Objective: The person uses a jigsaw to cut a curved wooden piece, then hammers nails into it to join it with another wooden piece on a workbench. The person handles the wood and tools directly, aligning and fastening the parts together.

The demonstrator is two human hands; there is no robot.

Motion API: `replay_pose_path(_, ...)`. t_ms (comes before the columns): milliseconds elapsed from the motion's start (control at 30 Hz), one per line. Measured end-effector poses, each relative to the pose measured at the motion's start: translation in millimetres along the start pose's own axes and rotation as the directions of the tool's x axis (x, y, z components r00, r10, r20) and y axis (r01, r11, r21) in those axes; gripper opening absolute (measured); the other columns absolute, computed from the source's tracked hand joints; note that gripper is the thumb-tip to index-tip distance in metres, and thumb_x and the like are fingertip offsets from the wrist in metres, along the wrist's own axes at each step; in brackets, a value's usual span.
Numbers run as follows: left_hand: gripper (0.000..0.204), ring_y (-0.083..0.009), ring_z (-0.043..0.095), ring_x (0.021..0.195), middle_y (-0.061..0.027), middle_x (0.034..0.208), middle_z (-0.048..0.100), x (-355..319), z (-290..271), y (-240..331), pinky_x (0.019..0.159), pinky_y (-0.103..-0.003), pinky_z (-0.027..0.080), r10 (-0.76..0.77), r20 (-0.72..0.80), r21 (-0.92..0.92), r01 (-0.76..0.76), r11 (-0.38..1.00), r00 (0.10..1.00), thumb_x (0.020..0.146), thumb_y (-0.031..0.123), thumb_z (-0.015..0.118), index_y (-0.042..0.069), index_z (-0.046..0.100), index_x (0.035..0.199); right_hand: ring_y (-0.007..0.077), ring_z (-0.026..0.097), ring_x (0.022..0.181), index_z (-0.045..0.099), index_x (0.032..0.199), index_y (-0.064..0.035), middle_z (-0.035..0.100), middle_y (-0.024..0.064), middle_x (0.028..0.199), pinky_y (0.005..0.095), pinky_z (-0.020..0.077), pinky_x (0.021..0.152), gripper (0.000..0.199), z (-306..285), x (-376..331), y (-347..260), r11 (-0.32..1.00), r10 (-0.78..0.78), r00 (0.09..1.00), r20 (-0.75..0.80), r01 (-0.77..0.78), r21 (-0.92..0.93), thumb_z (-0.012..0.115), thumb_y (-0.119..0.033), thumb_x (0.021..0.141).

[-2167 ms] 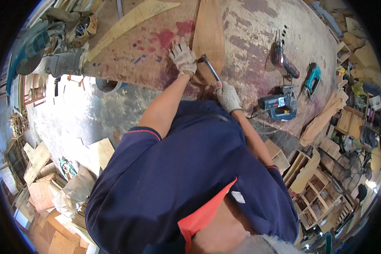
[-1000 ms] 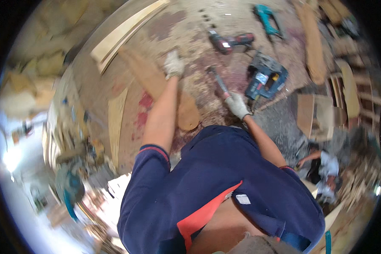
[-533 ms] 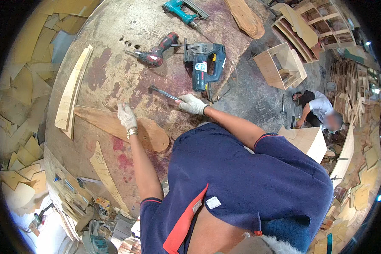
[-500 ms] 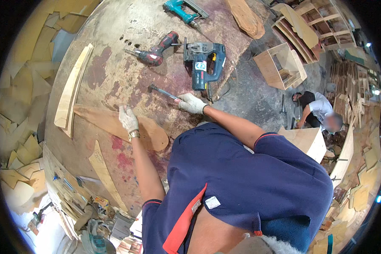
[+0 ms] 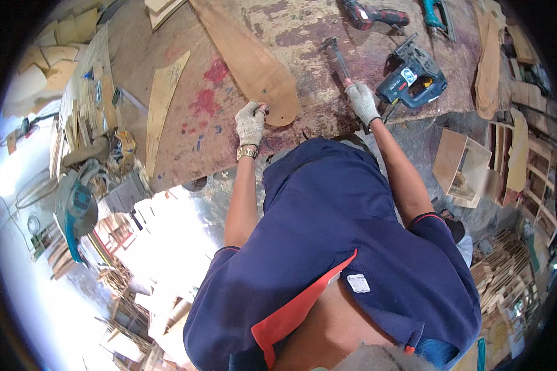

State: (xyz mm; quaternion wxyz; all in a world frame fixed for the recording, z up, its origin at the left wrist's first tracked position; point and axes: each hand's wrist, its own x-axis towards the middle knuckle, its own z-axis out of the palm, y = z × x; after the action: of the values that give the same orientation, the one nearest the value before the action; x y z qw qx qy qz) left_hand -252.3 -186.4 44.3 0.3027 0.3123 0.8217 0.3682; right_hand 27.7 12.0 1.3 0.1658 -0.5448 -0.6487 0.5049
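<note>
My left hand (image 5: 251,123), in a pale knit glove, is at the near left edge of a long brown wooden board (image 5: 263,71) with a rounded end. Its thumb and fingers are pinched together; what they hold, if anything, is too small to make out. Small dark spots show on the board's rounded end. My gloved right hand (image 5: 361,102) is closed around the handle of a hammer (image 5: 336,55), whose head points away from me over the worn table (image 5: 315,117). Just right of that hand lies a dark blue jigsaw (image 5: 411,77).
A red and black cordless drill (image 5: 374,17) and a teal nail gun (image 5: 436,15) lie at the far right. A tapered wood piece (image 5: 164,105) is on the left. Beyond the table are a teal circular saw (image 5: 77,213), an open wooden box (image 5: 464,167) and a partly hidden person (image 5: 458,232).
The view has swung, so the table sits higher in the picture. My left hand has moved from the board's middle to its rounded end. The hammer stays in my right hand.
</note>
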Motion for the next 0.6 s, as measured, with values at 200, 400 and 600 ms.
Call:
replay_pose_path(200,0.015,-0.0204,0.072,0.072,-0.0105,0.080,0.076,-17.1,12.7,11.5,0.069,-0.034,0.054,0.080,0.025,0.144,-0.083,0.986,0.996,0.092,0.018,0.071,0.004,0.078,0.093,0.0215,0.053,0.071,0.062,0.086,0.0017,0.056,0.0106,0.071,0.0406,0.0449,0.069,0.061,1.7,12.7,19.2,1.000,-0.014,0.999,0.052,0.013,0.027,0.050,-0.056,0.104)
replay_pose_path(400,0.018,-0.0310,0.072,0.077,-0.0155,0.080,0.073,-22.8,22.0,11.6,0.073,-0.040,0.054,0.118,0.027,0.225,-0.121,0.967,0.993,0.089,0.022,0.072,0.006,0.078,0.094,0.0216,0.057,0.066,0.065,0.088,0.0016,0.057,0.0090,0.069,0.0392,0.0451,0.066,0.062,-1.2,13.8,20.0,0.999,-0.001,0.999,0.054,0.004,-0.042,0.051,-0.056,0.104)
replay_pose_path(600,0.018,-0.0324,0.073,0.082,-0.0162,0.085,0.075,-24.8,16.0,10.1,0.075,-0.042,0.055,0.211,0.129,0.305,-0.242,0.921,0.969,0.088,0.021,0.071,0.005,0.078,0.094,0.0129,0.050,0.054,0.061,0.087,-0.0057,0.053,0.0003,0.064,0.0323,0.0403,0.053,0.049,0.4,12.3,21.5,0.995,0.043,0.997,0.060,-0.048,0.086,0.054,-0.050,0.107)
